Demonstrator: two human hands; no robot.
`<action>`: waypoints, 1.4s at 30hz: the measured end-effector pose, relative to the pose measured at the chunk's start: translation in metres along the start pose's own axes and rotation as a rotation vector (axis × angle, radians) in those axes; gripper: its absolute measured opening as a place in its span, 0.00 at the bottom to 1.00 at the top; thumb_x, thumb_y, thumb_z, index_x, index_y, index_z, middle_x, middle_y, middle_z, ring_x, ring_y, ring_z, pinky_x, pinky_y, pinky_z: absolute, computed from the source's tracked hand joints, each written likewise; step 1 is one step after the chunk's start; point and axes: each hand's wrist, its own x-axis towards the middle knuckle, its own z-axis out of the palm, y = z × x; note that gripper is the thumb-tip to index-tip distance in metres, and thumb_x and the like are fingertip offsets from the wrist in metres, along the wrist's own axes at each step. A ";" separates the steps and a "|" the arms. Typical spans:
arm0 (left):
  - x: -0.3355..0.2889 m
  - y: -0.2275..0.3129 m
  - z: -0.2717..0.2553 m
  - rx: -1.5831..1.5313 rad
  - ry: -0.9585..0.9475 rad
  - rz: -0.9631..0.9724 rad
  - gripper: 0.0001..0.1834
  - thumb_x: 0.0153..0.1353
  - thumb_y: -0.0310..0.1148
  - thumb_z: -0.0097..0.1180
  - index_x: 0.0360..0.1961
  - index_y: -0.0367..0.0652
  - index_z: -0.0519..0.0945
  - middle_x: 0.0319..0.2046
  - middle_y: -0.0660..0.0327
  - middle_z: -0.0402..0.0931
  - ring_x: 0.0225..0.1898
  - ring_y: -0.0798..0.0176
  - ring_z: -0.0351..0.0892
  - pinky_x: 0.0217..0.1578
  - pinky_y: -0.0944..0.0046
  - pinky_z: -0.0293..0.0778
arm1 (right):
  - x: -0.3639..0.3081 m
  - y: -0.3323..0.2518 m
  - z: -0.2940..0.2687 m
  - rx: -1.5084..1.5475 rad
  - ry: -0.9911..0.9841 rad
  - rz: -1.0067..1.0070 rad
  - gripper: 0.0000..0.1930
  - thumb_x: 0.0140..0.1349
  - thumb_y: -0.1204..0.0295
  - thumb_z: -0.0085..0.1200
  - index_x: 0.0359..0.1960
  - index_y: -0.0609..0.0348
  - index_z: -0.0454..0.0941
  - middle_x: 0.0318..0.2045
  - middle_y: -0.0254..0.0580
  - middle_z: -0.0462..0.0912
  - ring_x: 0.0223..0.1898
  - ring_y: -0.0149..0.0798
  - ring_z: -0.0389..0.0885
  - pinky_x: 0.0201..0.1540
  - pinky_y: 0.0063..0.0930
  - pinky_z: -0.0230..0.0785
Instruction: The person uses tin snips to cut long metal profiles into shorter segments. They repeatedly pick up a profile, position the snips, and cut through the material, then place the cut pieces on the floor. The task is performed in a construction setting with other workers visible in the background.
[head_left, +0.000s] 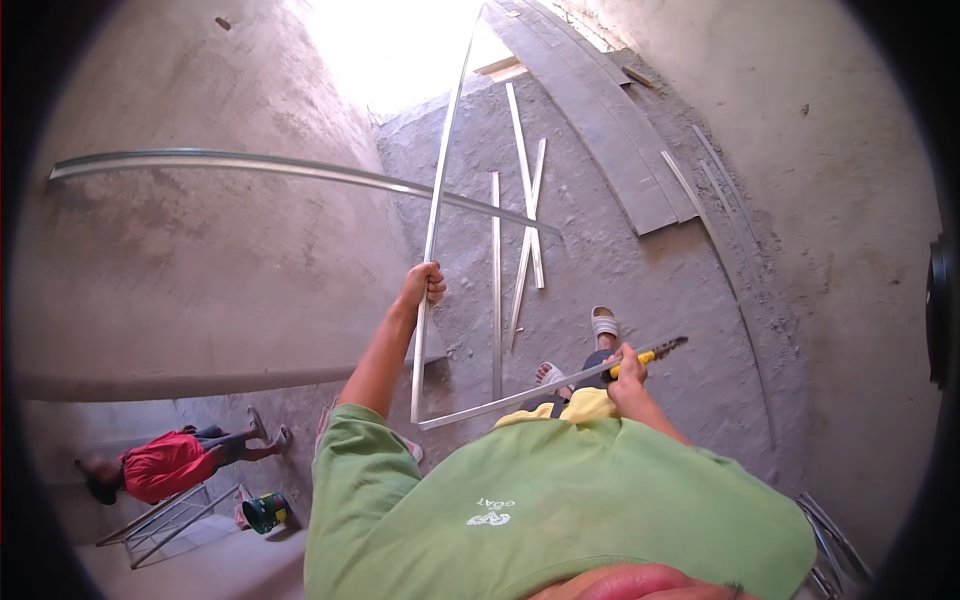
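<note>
My left hand [425,283] is closed around a long, thin silvery metal profile [441,180], which rises toward the bright opening ahead. Near my waist the profile meets a shorter metal length [510,400] at a sharp corner; whether they are one bent piece I cannot tell. That shorter length runs to my right hand [628,372], whose fingers are wrapped round its end and a yellow-handled tool [648,357] with a dark, narrow tip. The tool's exact kind is unclear. Beyond my left hand, another long metal channel [270,165] crosses behind the held profile.
Several loose metal profiles [496,280] lie on the rough floor before my feet. Grey boards [600,130] stretch along the right side, with thin strips by the wall. At lower left are a person in red [165,467], a metal frame [180,525] and a dark bucket [266,513].
</note>
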 end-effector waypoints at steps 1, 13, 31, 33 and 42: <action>-0.010 -0.004 -0.009 -0.006 -0.015 -0.010 0.16 0.54 0.24 0.47 0.16 0.54 0.57 0.12 0.73 0.52 0.11 0.78 0.51 0.07 0.73 0.47 | -0.004 0.006 0.008 -0.054 -0.016 -0.020 0.08 0.52 0.73 0.57 0.25 0.56 0.69 0.22 0.38 0.71 0.21 0.37 0.73 0.25 0.34 0.73; -0.087 -0.070 0.025 0.193 0.218 0.079 0.24 0.65 0.53 0.55 0.46 0.44 0.69 0.31 0.57 0.76 0.33 0.56 0.84 0.34 0.59 0.83 | 0.025 0.033 0.099 -0.306 -0.356 -0.063 0.20 0.54 0.60 0.70 0.36 0.59 0.74 0.23 0.38 0.75 0.22 0.35 0.75 0.25 0.30 0.72; -0.096 -0.163 0.146 0.117 0.133 -0.208 0.39 0.65 0.68 0.40 0.59 0.43 0.62 0.40 0.40 0.80 0.34 0.46 0.85 0.35 0.54 0.83 | 0.018 0.031 0.185 -0.989 -0.530 -0.381 0.34 0.54 0.42 0.64 0.42 0.65 0.74 0.33 0.51 0.82 0.29 0.43 0.83 0.35 0.36 0.74; -0.090 -0.171 0.158 -0.065 0.090 -0.264 0.38 0.65 0.68 0.39 0.56 0.42 0.65 0.35 0.46 0.80 0.29 0.52 0.83 0.30 0.59 0.82 | 0.004 0.023 0.189 -1.143 -0.477 -0.509 0.38 0.54 0.40 0.63 0.47 0.69 0.74 0.40 0.58 0.83 0.39 0.50 0.84 0.44 0.40 0.74; -0.059 -0.220 0.166 -0.263 0.098 -0.233 0.39 0.63 0.73 0.37 0.39 0.43 0.74 0.16 0.63 0.69 0.15 0.65 0.71 0.20 0.64 0.73 | 0.016 -0.020 0.186 -1.409 -0.693 -0.417 0.40 0.46 0.48 0.71 0.50 0.69 0.70 0.39 0.57 0.83 0.41 0.48 0.84 0.46 0.40 0.75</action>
